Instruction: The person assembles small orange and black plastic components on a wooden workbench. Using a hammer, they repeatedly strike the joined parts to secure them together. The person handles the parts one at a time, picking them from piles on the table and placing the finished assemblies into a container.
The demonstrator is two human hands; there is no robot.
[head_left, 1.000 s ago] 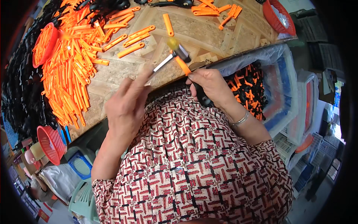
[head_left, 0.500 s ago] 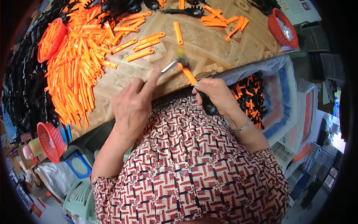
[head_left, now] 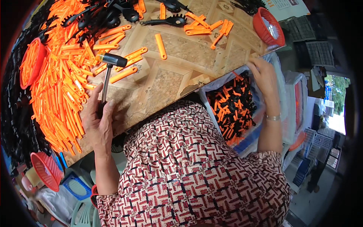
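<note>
In my left hand (head_left: 99, 121) is a small mallet (head_left: 112, 59) with a metal shaft, a black head and a yellowish end. Its head stands raised over the near left of the table, by several loose orange handles (head_left: 123, 75). My right hand (head_left: 263, 75) is at the table's right edge, above the plastic-lined bin (head_left: 245, 148). Its fingers are loosely bent and apart, with nothing visible in them. Below it in the bin lie many black utensils with orange handles (head_left: 231, 108). A large heap of orange handles (head_left: 62, 102) covers the table's left side.
Black utensil heads (head_left: 113, 17) lie at the back, near a black pasta server (head_left: 166, 20). Red baskets stand at the far right (head_left: 266, 28), the left (head_left: 32, 62) and the lower left (head_left: 46, 171). The wooden-patterned table (head_left: 172, 77) has a chipped front edge.
My left hand has moved left with the mallet, now upright. My right hand has gone right to the bin; the black utensil with an orange handle is no longer in it. The view has shifted.
</note>
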